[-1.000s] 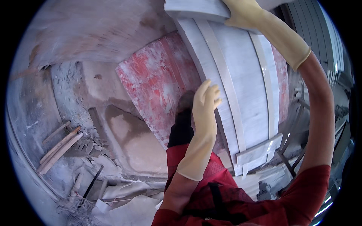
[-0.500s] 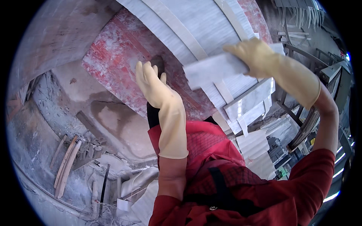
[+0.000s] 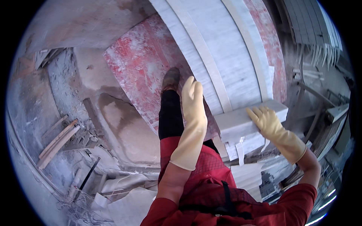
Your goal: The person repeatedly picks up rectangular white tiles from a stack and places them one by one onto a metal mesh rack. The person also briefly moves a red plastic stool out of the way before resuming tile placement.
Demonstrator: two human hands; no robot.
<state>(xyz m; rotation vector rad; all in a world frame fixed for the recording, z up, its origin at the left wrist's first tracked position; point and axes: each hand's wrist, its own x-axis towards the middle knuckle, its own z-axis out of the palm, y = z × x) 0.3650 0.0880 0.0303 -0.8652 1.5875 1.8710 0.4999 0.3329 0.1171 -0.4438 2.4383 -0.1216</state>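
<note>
My right hand (image 3: 266, 119), in a pale yellow rubber glove, is closed over the near long edge of a narrow grey-white stone strip (image 3: 241, 119), with its fingers on the upper face; the thumb is hidden. The strip lies crosswise at the near end of a pile of pale stone slabs (image 3: 241, 64) with grey streaks. Two thin light bands (image 3: 203, 56) run lengthwise over the pile. My left hand (image 3: 193, 96), gloved likewise, is raised beside the pile's left edge, its fingers stretched and nothing seen in them.
A worn red-and-white board (image 3: 139, 64) lies under the pile, with my booted foot (image 3: 171, 78) on it. Wooden strips (image 3: 58, 143) lie at the left. Stacked slabs with hanging strips (image 3: 311, 26) stand at the far right. Metal framing (image 3: 316, 94) runs along the right.
My right hand has brought the stone strip down and nearer, from above the pile onto its near end. My left hand has moved right, toward the pile. The head view has shifted.
</note>
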